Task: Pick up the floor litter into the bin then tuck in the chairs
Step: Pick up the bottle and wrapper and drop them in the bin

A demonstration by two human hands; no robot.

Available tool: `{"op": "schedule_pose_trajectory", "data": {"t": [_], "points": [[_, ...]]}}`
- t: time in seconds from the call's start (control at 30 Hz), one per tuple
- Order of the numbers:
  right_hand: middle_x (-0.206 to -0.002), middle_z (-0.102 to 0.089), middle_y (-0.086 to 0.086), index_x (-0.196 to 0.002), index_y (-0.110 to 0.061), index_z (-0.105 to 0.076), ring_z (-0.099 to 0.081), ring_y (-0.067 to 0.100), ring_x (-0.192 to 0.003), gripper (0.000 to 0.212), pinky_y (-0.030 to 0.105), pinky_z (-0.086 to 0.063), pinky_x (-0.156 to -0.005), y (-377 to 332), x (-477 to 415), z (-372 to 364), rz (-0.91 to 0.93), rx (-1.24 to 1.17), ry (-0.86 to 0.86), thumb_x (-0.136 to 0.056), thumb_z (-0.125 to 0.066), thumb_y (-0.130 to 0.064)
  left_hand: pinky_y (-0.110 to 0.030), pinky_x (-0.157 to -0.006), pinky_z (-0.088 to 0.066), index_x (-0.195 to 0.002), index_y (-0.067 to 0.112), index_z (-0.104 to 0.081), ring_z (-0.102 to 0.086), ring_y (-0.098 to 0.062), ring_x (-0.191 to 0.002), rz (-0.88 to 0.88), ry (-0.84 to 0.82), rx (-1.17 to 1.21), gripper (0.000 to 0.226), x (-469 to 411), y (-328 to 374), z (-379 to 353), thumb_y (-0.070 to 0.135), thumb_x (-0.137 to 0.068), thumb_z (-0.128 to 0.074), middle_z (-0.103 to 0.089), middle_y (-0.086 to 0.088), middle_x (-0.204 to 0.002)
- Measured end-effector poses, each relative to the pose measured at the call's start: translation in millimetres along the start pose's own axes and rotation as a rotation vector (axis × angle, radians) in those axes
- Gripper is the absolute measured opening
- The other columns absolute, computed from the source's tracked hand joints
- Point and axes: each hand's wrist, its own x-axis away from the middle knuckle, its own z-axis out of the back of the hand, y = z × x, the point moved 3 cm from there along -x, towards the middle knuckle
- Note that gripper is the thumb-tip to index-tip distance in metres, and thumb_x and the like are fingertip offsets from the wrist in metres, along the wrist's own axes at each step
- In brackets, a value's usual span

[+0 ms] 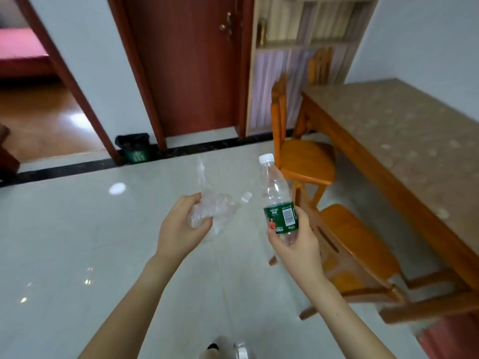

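Head view, litter-collection stage: both hands are loaded and, judging by the layout, the step in hand is carrying the litter to the bin; the chairs have not yet been tucked in.

The pale tiled floor (77,242) fills the lower and left parts of the frame. The counter (401,130), a wooden dining table with a patterned top, runs along the right edge. The near chair (355,244) at lower right and the far chair (303,156) at centre right both stand pulled out from the counter. The bin (134,149), green with a black liner, sits against the wall at upper left of centre, well apart from the hands.

The labelled water bottle (274,193) is clear, capped in white, banded in green and apparently empty; it stands upright at centre frame. The fingers (302,216) of the right hand (298,244) are curled round its lower half. The crushed clear bottle (215,211) is crumpled and transparent, its white cap pointing right. The left hand (178,229) grips it, fingers closed about the body.

The next move calls for crossing the floor to the bin, bringing each hand over its mouth, and releasing; light empty plastic may bounce out if dropped from high.
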Motion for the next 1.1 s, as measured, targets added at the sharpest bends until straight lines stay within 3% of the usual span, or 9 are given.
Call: {"op": "schedule_pose_trajectory", "data": {"t": [0.23,0.4,0.5,0.6,0.8,0.9,1.1], "points": [[-0.115,-0.061,-0.019,-0.135,-0.035,-0.043,-0.062,0.0,-0.102,0.063,0.028,-0.057,-0.086,11,32,-37,0.025,0.007,-0.203,-0.082,-0.076,-0.032,-0.018,-0.074,-0.043,-0.107,0.038,-0.059,-0.055,0.004,-0.094,0.149,0.074,0.01,0.034,75,-23,25,0.037,-0.074,-0.065,-0.059,0.022,-0.099],[-0.112,-0.062,-0.018,-0.134,-0.035,-0.043,-0.063,0.0,-0.096,0.063,0.031,-0.056,-0.086,6,37,-87,0.049,0.028,-0.347,-0.081,-0.076,-0.033,-0.008,-0.073,-0.037,-0.101,0.044,-0.057,-0.054,0.006,-0.093,0.253,0.154,-0.01,0.034,104,-49,60,0.049,-0.068,-0.057,-0.06,0.021,-0.098],[-0.111,-0.064,-0.016,-0.133,-0.034,-0.044,-0.064,0.003,-0.094,0.061,0.028,-0.054,-0.084,-11,24,-121,0.073,0.006,-0.41,-0.081,-0.077,-0.031,-0.007,-0.073,-0.037,-0.098,0.05,-0.055,-0.053,0.006,-0.093,0.287,0.223,-0.028,0.028,95,-60,91,0.038,-0.074,-0.064,-0.06,0.02,-0.095],[-0.109,-0.064,-0.017,-0.128,-0.039,-0.044,-0.063,0.003,-0.092,0.059,0.025,-0.052,-0.08,-27,8,-163,0.089,-0.007,-0.456,-0.08,-0.077,-0.029,-0.006,-0.071,-0.036,-0.101,0.045,-0.059,-0.053,0.005,-0.09,0.336,0.282,-0.051,0.031,82,-82,116,0.026,-0.079,-0.07,-0.059,0.019,-0.093],[-0.108,-0.063,-0.02,-0.125,-0.045,-0.041,-0.062,0.0,-0.092,0.057,0.016,-0.049,-0.076,-36,-29,-263,0.065,-0.009,-0.506,-0.082,-0.076,-0.032,-0.006,-0.068,-0.034,-0.104,0.034,-0.061,-0.053,0.005,-0.088,0.382,0.312,-0.089,0.029,31,-167,159,0.024,-0.079,-0.071,-0.056,0.022,-0.091],[-0.107,-0.064,-0.019,-0.124,-0.044,-0.042,-0.062,-0.001,-0.091,0.056,0.009,-0.047,-0.071,-50,-58,-316,0.051,-0.023,-0.476,-0.083,-0.076,-0.03,-0.005,-0.069,-0.034,-0.105,0.033,-0.062,-0.054,0.003,-0.089,0.36,0.299,-0.096,0.03,-13,-208,186,0.023,-0.079,-0.072,-0.057,0.021,-0.092],[-0.105,-0.065,-0.018,-0.123,-0.042,-0.043,-0.063,0.0,-0.091,0.053,0.009,-0.048,-0.072,-95,-129,-409,0.033,-0.04,-0.426,-0.084,-0.076,-0.028,-0.011,-0.069,-0.038,-0.108,0.033,-0.062,-0.056,0.002,-0.09,0.311,0.278,-0.127,0.032,-113,-265,252,0.026,-0.079,-0.073,-0.058,0.019,-0.096]]}}
